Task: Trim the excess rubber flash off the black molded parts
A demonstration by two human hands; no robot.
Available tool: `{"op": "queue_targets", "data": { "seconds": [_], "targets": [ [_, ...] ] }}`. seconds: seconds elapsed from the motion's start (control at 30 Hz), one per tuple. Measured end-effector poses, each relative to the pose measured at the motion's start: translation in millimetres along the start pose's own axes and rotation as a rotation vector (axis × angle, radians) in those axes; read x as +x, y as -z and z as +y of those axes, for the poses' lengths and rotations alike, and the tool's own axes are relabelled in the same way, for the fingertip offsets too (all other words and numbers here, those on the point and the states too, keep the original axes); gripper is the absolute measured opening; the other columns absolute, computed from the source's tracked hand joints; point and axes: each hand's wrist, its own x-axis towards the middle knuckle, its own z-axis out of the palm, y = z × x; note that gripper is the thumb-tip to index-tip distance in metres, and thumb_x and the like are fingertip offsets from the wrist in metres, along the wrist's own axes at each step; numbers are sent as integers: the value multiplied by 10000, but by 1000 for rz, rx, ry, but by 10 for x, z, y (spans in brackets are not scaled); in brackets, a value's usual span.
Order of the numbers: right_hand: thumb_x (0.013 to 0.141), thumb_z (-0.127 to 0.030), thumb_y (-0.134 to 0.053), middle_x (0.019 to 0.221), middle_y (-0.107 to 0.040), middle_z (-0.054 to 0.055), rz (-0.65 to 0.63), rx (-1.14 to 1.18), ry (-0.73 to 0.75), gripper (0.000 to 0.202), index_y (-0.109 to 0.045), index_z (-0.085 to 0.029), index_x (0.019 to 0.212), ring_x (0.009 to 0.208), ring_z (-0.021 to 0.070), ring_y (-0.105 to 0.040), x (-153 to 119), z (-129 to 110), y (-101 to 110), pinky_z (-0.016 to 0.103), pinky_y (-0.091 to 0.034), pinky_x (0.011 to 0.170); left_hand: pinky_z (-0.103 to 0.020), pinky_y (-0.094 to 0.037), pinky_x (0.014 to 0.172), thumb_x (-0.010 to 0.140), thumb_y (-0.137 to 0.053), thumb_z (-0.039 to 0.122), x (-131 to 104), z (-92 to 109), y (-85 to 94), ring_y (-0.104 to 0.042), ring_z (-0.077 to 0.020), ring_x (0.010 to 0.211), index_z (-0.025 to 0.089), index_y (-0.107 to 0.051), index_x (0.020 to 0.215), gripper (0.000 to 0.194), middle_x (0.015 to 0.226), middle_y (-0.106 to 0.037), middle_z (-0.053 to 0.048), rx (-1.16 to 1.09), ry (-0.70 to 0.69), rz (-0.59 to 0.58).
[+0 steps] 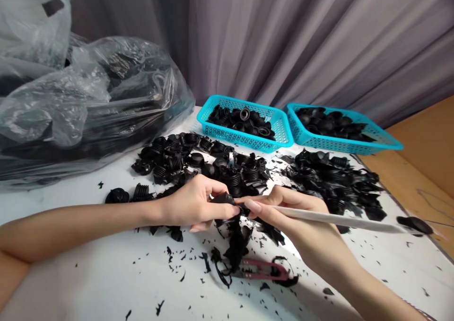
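Observation:
Near the middle of the view, my left hand (pixel 200 203) is closed on a black rubber piece (pixel 223 198) between thumb and fingers. My right hand (pixel 283 205) pinches a long pale stick-like tool (pixel 329 218), its far end blurred toward the right. The fingertips of both hands nearly meet at the rubber piece. Below them, red-handled snips (pixel 260 269) lie on the white table (pixel 117 273) among black scraps (pixel 237 245). Behind my hands spreads a heap of ribbed black rubber parts (pixel 173 162).
Two blue baskets, one at the back centre (pixel 248 143) and one at the back right (pixel 340 146), hold black parts. Another black pile (pixel 329 174) lies at the right. A large clear plastic bag (pixel 135 94) fills the back left, before a grey curtain (pixel 283 37).

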Motion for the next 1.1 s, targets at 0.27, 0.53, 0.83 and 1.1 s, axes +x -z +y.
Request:
{"op": "queue_targets", "data": {
  "seconds": [0.27, 0.53, 0.83, 1.1],
  "targets": [
    [828, -195, -594, 851, -757, 29, 165, -230, 407, 154, -644, -224, 685, 645, 165, -690, -120, 12, -212, 264, -559, 588, -103, -209, 241, 750, -615, 190, 53, -16, 2, -377, -26, 251, 155, -455, 607, 218, 385, -382, 107, 29, -13, 58],
    [814, -291, -616, 807, -756, 58, 262, -245, 315, 217, -601, -212, 612, 644, 198, -687, 102, 96, -75, 286, -512, 518, -112, -193, 245, 772, -625, 241, -5, -28, -43, -358, -28, 262, 170, -421, 620, 264, 390, -364, 115, 52, 6, -6],
    [702, -426, -740, 795, -749, 50, -59, 139, -106, 406, -446, -215, 518, 987, 284, -650, -1, -159, 53, 337, -493, 727, -119, -157, 257, 769, -649, 245, 50, -29, -2, -328, -19, 266, 179, -399, 645, 287, 405, -364, 120, -39, -17, 22],
    [715, -427, -731, 797, -755, 37, -21, 136, -69, 388, -469, -213, 525, 895, 246, -685, 16, -126, -21, 302, -495, 686, -120, -168, 271, 764, -641, 176, 53, -16, 2, -327, -2, 290, 163, -415, 640, 258, 465, -385, 110, -105, -56, 8]
  ]
}}
